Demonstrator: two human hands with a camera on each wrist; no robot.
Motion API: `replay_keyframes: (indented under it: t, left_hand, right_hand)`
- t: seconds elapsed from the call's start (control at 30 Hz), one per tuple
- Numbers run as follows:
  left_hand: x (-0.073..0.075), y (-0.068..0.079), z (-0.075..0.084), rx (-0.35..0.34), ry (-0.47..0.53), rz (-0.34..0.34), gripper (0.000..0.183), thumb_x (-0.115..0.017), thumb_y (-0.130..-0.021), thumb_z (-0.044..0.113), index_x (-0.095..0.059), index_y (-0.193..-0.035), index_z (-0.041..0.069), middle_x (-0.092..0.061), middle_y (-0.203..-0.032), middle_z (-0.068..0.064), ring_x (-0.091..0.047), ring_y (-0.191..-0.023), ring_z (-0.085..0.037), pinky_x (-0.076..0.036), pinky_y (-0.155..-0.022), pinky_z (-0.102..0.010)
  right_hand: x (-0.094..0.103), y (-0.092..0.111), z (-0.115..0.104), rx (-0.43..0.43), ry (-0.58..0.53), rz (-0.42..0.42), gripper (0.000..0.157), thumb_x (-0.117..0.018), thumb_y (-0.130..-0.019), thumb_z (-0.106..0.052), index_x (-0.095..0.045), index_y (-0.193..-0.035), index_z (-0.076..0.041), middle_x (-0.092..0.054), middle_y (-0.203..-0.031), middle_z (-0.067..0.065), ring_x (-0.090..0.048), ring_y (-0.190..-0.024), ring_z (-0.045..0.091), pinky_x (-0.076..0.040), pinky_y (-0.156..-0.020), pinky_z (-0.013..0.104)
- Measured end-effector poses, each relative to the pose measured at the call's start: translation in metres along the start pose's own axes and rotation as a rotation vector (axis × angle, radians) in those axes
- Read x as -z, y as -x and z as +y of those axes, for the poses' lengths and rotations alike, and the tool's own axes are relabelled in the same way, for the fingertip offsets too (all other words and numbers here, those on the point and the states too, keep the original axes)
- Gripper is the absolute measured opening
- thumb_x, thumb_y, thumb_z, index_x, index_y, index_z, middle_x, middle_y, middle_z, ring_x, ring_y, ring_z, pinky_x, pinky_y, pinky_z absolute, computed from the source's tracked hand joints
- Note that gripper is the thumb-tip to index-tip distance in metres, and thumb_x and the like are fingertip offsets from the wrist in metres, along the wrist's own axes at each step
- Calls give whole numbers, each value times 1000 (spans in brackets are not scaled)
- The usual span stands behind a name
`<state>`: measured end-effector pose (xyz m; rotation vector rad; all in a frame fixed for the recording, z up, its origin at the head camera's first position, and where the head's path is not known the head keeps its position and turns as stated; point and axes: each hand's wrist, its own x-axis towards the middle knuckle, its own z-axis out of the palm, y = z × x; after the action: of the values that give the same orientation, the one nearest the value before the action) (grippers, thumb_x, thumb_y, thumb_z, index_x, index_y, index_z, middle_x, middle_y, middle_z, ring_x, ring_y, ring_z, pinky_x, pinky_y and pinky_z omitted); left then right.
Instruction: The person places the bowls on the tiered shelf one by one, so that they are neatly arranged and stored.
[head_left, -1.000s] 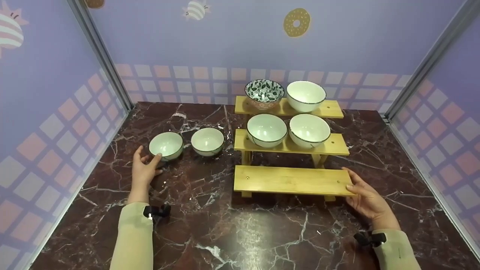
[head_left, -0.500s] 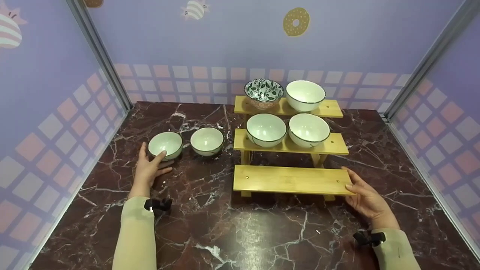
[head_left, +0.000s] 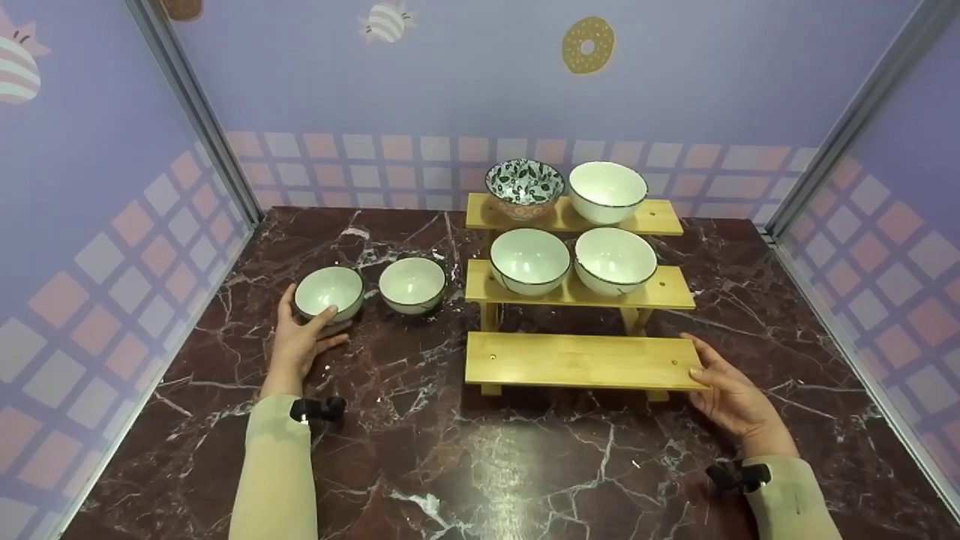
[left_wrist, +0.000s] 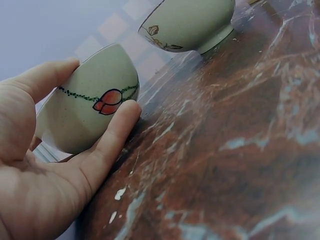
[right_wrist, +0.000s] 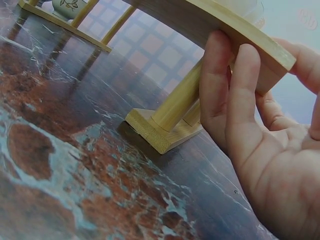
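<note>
Against marbled tabletop, at frame left, a pale green bowl is pinched by the left hand, thumb and fingers parted; its red bud is shown only from that wrist. At lower right, a wooden rack is gripped by the right hand, curled fingertips beneath shown only from its wrist.

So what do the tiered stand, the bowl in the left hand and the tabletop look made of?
Tiered stand: smooth wood, perhaps bamboo, from its yellow tone and speckled end grain.
Bowl: probably glazed ceramic, given its glossy highlight and painted decoration.
Tabletop: polished, with marble-like veining and reflections; stone or imitation, I can't tell.
</note>
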<state>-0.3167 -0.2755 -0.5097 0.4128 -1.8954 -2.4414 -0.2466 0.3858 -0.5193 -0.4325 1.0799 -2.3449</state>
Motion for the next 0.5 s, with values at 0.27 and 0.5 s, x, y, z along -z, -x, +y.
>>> replay_keyframes:
  t: [0.27, 0.5]
  left_hand:
    - [0, 2, -1, -25, 16, 8, 102, -67, -99, 12, 7, -164, 39, -1, -173, -17, -77, -83, -17, -69, -74, -32]
    - [0, 6, -4, -48, 15, 13, 100, -67, -99, 10, 4, -165, 36, -7, -171, -21, -77, -79, -16, -69, -71, -31]
  right_hand:
    - [0, -1, 0, -2, 13, 2, 60, -19, -107, 10, -42, -149, -26, -66, -128, 5, -74, -104, 17, -65, -83, 22]
    - [-1, 0, 0, 1, 37, 18, 60, -20, -107, 10, -38, -151, -26, -65, -128, 4, -74, -103, 16, -65, -84, 22]
